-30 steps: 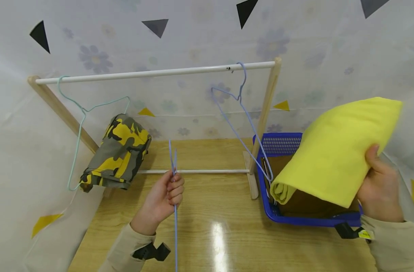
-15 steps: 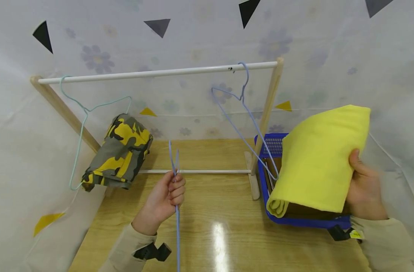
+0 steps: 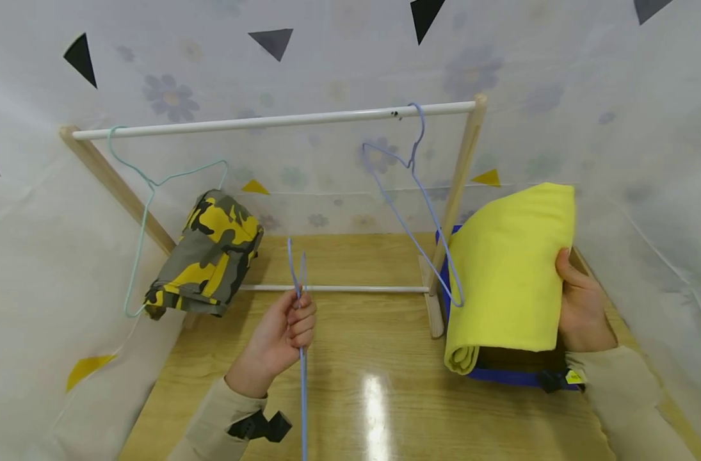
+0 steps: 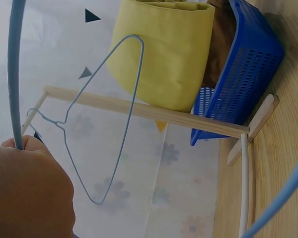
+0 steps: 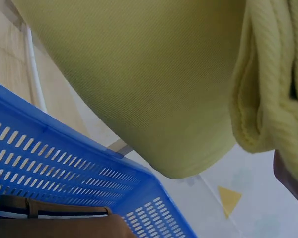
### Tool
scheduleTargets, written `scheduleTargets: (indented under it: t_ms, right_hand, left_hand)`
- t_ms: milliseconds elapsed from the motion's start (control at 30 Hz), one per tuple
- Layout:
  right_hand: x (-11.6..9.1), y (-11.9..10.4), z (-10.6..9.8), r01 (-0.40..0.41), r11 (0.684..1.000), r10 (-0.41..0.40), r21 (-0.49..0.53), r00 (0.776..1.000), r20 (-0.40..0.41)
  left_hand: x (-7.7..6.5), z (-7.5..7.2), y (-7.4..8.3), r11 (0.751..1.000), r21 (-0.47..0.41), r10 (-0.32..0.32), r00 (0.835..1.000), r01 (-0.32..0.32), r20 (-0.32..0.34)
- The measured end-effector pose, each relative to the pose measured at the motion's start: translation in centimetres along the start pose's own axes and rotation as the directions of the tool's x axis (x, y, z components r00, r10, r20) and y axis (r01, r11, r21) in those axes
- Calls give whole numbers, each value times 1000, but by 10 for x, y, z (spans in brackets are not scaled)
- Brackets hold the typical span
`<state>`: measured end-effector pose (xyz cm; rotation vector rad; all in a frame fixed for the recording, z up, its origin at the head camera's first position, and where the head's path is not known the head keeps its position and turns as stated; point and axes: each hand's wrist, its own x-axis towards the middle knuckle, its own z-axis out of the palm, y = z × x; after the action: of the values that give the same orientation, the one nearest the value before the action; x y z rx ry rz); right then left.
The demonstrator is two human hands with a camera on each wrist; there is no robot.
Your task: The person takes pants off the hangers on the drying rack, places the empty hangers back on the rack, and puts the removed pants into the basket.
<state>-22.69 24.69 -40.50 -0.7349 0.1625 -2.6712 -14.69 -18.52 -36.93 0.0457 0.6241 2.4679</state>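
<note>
My left hand grips a light blue wire hanger over the middle of the table; its wire runs down out of the head view. My right hand holds a folded yellow cloth garment by its right edge, thumb on top, fingers hidden behind. The garment hangs above the blue basket, its lower left corner rolled in layers. In the right wrist view, folded brown clothing lies in that basket.
A rack with a white rail stands on the wooden table. From it hang an empty blue hanger at right and a green hanger bearing camouflage trousers at left. A patterned sheet lines the back.
My right hand has carried the yellow garment leftward, closer to the rack's right post and over more of the basket. My left hand has stayed nearly in place, still gripping the hanger.
</note>
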Motion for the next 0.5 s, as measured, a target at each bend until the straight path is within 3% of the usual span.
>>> scheduleTargets:
  t_ms: [300,500]
  right_hand:
    - [10,-2,-19,-23,996,24,86,1000,-19]
    - [19,-2,-33,-51,989,52,141,999,-3]
  left_hand:
    - [-1,-2,0,1000,4,20,1000,-20,20]
    - [-1,-3,0,1000,10,19,1000,-19,-2]
